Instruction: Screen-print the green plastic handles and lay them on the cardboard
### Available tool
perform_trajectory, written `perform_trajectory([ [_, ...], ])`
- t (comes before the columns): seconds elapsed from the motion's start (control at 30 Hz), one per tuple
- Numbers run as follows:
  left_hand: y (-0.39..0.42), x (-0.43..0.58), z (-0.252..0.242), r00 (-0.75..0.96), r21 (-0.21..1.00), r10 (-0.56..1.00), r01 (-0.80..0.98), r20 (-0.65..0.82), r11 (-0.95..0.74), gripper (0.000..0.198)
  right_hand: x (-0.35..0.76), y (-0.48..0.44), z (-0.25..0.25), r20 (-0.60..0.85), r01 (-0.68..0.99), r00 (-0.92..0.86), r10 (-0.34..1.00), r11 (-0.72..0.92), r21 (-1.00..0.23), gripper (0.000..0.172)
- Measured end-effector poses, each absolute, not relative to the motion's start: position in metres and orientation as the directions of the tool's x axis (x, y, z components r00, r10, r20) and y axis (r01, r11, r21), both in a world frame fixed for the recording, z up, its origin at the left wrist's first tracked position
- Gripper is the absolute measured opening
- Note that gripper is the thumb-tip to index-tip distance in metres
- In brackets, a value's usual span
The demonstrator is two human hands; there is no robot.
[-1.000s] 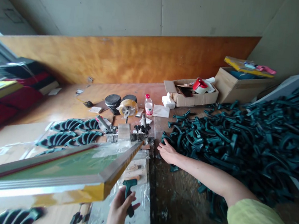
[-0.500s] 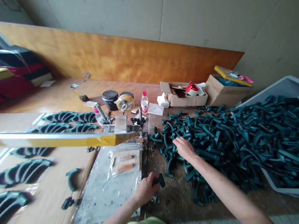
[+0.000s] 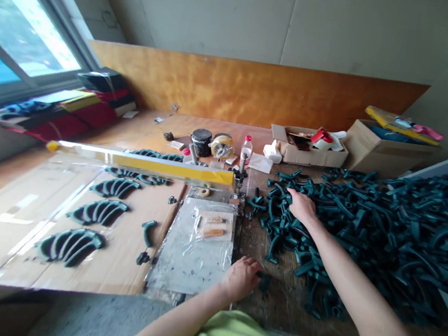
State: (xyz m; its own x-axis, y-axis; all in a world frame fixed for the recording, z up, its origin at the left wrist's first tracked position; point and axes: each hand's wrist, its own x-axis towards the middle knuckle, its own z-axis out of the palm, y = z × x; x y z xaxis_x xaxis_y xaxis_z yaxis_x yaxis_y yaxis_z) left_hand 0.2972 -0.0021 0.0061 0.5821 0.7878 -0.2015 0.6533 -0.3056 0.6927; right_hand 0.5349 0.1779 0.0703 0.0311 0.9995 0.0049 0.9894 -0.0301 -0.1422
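My left hand is above the wooden bench just right of the plastic-covered plate, its fingers curled round a dark green part that is blurred. My right hand reaches to the left side of a large heap of dark green curved parts; its fingertips are pinched at one of these parts. On the cardboard to the left lie rows of the same parts, nested in fans, and a single curved part.
A long bar with yellow tape crosses above the cardboard. Behind stand a black tub, a tape roll, a red-capped bottle and an open carton. A clear bag lies on the plate.
The view has swung left, showing the window and more cardboard. The bar has swung to lie higher in view. My right hand stays at the heap, and my left hand still holds its part.
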Motion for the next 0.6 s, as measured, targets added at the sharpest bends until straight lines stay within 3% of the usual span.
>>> perform_trajectory([
  [0.13, -0.027, 0.253, 0.030, 0.500, 0.815, 0.838, 0.566, -0.217, -0.127, 0.030, 0.492, 0.149, 0.065, 0.114, 0.784, -0.167, 0.979, 0.202, -0.587, 0.033],
  [0.2, -0.039, 0.227, 0.035, 0.474, 0.874, 0.842, 0.486, -0.259, -0.006, 0.029, 0.448, 0.133, 0.050, 0.164, 0.619, -0.296, 0.941, 0.320, -0.718, 0.029],
  [0.27, -0.048, 0.200, 0.037, 0.438, 0.900, 0.847, 0.423, -0.302, 0.102, 0.030, 0.399, 0.120, 0.029, 0.205, 0.515, -0.376, 0.904, 0.388, -0.764, 0.030],
  [0.4, -0.051, 0.141, 0.033, 0.259, 0.903, 0.905, 0.359, -0.338, 0.235, 0.038, 0.328, 0.109, -0.004, 0.214, 0.565, -0.473, 0.854, 0.481, -0.670, 0.030],
  [0.6, -0.016, 0.054, 0.055, -0.090, 0.966, 0.968, 0.093, -0.235, 0.243, 0.046, 0.303, 0.101, 0.000, 0.185, 0.747, -0.550, 0.815, 0.578, -0.328, 0.023],
])
